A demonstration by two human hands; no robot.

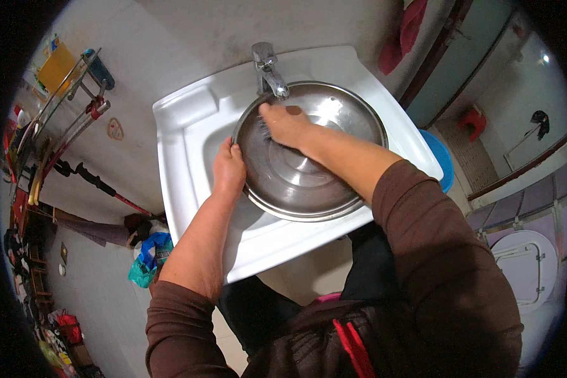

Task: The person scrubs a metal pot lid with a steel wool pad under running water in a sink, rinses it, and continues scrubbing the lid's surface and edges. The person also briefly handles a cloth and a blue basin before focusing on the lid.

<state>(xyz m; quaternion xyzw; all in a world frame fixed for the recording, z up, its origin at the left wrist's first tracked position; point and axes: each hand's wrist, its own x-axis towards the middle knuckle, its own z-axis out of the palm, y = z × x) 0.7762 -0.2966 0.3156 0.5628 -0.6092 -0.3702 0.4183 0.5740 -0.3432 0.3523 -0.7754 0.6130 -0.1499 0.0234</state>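
A round stainless steel basin rests tilted over the bowl of a white ceramic sink, under a chrome faucet. At the basin's left rim, my left hand grips the edge with the thumb on top. My right hand is inside the basin near its upper left wall, just below the faucet's spout. Under its fingers shows a blurred, greyish wiry thing, perhaps a metal scourer, pressed to the steel. Most of that thing is hidden by the hand.
A blue plastic tub stands beyond the sink's right edge. A metal wall rack holding a yellow container is at the upper left. A red cloth hangs at the upper right. Blue and teal plastic bags lie beside the sink's left side.
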